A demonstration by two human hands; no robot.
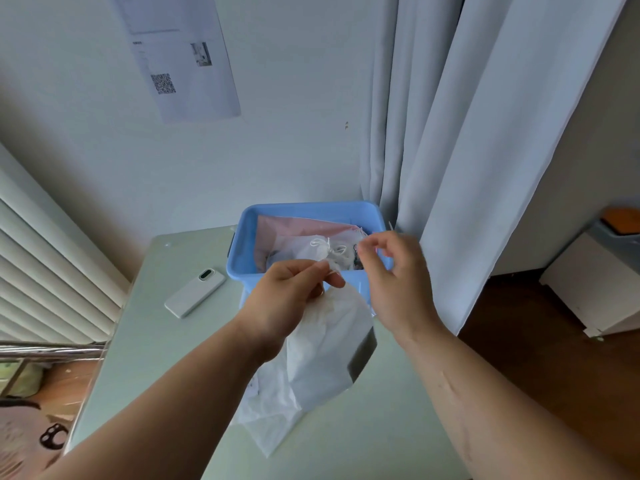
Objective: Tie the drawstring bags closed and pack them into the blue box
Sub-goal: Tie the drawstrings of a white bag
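Left hand [287, 296] and right hand [398, 282] pinch one bag [325, 351].

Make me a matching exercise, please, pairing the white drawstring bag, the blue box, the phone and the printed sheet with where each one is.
Things:
1 white drawstring bag
2 blue box
3 phone
4 printed sheet

Places:
A stuck on the wall
B lying flat on the table, left of the blue box
C gripped at its neck by the left hand
D at the table's far end, with bags inside

Pairs: 1-C, 2-D, 3-B, 4-A
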